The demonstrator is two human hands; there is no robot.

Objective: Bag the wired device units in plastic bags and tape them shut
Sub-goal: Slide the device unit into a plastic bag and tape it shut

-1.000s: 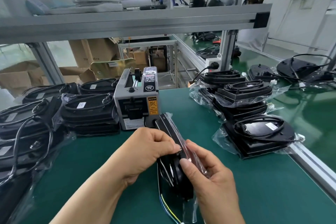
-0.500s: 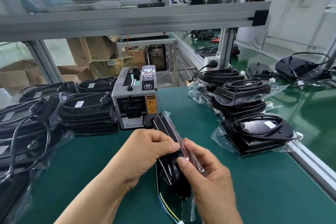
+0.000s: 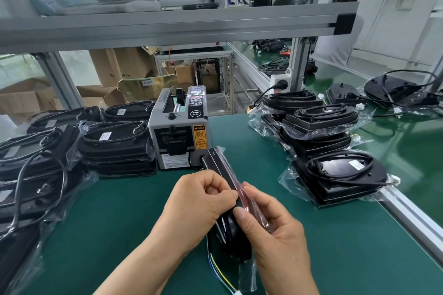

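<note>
Wired device units in clear plastic bags flank the green table [image 3: 119, 211], which carries everything. Along its left edge lies the larger left stack [image 3: 115, 141], black housings with cables coiled on top and small white labels too small to read. Toward the right edge sits the right stack [image 3: 323, 127], and just in front of it a single bagged unit [image 3: 340, 175] lies flat beside the aluminium rail. Behind the far edge a cardboard box [image 3: 119, 67] shows "75" and "40 CM".

A grey tape dispenser [image 3: 178, 136] stands at the middle of the table, between the stacks. It carries a yellow "CAUTION" label and a round mark reading "SEMI". Its finer print is illegible.

The held unit [image 3: 213, 158] stands on edge between the dispenser and the table's front edge, its far end just beside the dispenser. The right hand [image 3: 275, 235] grips it, thumb on the black body and fingers curled behind the plastic. The left hand [image 3: 199, 201] pinches the bag flap [image 3: 251, 208] against the unit's upper edge with thumb and forefinger. Blue and yellow wires [image 3: 220, 273] trail from the unit to the front edge.
</note>
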